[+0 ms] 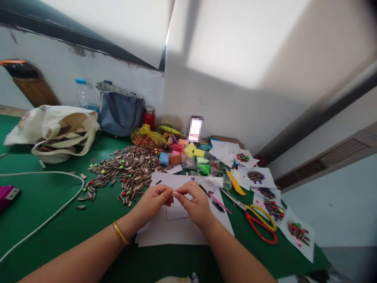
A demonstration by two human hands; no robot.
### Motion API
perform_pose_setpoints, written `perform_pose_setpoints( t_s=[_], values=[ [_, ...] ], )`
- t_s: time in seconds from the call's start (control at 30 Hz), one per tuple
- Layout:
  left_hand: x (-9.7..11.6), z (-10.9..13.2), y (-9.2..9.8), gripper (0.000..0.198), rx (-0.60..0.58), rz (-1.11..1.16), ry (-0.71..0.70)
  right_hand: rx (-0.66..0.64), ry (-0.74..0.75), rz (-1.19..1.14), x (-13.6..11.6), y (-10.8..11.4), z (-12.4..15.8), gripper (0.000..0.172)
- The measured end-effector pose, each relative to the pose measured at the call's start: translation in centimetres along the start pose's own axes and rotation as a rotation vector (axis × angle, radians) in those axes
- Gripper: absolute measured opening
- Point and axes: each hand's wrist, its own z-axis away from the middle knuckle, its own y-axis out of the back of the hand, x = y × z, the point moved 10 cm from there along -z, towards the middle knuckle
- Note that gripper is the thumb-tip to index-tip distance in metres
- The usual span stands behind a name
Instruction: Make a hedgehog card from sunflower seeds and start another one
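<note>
My left hand [157, 198] and my right hand [194, 202] meet over white paper sheets [182, 234], with thumbs and fingers pinched together. Between the fingertips shows a small white piece [174, 193], perhaps soft clay; its exact kind is too small to tell. A gold bangle [119, 232] circles my left wrist. Just right of my right hand lie a black pen [218, 206] and a thin pink stick tool [222, 203]. Left of my left hand spreads a heap of striped sunflower seeds [137, 167] dotted with small coloured balls.
Coloured clay blocks [176, 158] and packets lie behind the sheets. Scissors [260, 220] and a yellow cutter [235, 182] rest at right, beside seed-decorated cards [299, 236]. A lit phone [194, 129] leans on the wall. Bags [120, 112] and a white cable [63, 206] are at left.
</note>
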Motion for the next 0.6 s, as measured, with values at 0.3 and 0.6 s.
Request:
perform_pose_setpoints(
  t_s=[0.3, 0.6],
  values=[
    [1.4, 0.1, 0.4, 0.032, 0.046, -0.134, -0.103, -0.054, -0.010, -0.029, 0.3, -0.1, -0.1, 0.014],
    [1.8, 0.1, 0.8, 0.026, 0.115, -0.293, -0.159, -0.030, -0.072, -0.001, 0.9, 0.0, 0.1, 0.012]
  ],
)
